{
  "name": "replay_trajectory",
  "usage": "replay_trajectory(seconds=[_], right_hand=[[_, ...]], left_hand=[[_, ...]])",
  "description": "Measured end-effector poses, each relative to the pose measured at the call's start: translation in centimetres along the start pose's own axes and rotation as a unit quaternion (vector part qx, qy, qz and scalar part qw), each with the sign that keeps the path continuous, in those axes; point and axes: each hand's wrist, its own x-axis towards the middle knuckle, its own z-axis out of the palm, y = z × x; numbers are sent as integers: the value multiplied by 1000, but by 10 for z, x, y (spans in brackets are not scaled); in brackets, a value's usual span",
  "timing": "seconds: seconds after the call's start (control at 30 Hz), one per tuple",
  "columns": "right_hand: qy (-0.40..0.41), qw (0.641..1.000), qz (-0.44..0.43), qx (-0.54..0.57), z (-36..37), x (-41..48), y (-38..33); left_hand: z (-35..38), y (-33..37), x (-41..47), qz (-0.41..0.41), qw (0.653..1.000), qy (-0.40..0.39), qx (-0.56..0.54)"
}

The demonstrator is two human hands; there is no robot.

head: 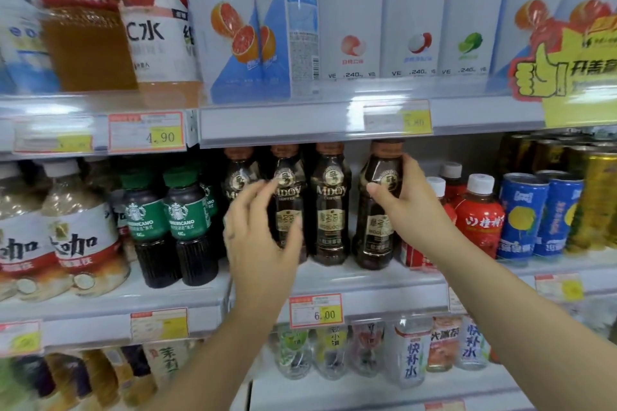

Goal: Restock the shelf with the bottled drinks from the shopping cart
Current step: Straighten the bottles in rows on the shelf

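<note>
A row of dark brown coffee bottles stands on the middle shelf [367, 274]. My right hand [405, 200] grips the rightmost coffee bottle [379, 230] near its shoulder; it stands upright on the shelf, a gap apart from the others. Its neighbour coffee bottle [330, 210] stands to the left. My left hand [263, 233] hovers with loosely curled fingers in front of another coffee bottle [287, 197], partly hiding it, and holds nothing. The shopping cart is out of view.
Green-labelled Americano bottles [180, 223] stand left of the coffee row. Red tea bottles [480, 213] and blue cans [524, 213] crowd the right. Tall white drink bottles [354, 10] fill the shelf above, small clear bottles [334, 350] the one below. A 6.00 price tag [317, 310] hangs on the rail.
</note>
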Motion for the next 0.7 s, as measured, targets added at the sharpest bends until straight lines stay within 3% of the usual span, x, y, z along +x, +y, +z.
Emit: replay_trajectory(seconds=[0.1, 0.2, 0.43, 0.53, 0.6, 0.7], right_hand=[[8, 999, 38, -32, 14, 13, 1], [27, 998, 56, -19, 23, 21, 3], [106, 993, -23, -44, 40, -2, 9], [179, 972, -120, -96, 59, -28, 7], [170, 964, -168, -116, 71, -36, 6], [147, 976, -126, -94, 82, -33, 6]], left_hand=[[-8, -20, 6, -108, 993, -41, 8], [-7, -25, 11, -148, 983, -111, 11], [0, -28, 15, -156, 977, -139, 32], [0, -29, 14, -145, 979, -132, 47], [1, -30, 14, -142, 980, -127, 50], [3, -30, 13, -136, 982, -120, 58]])
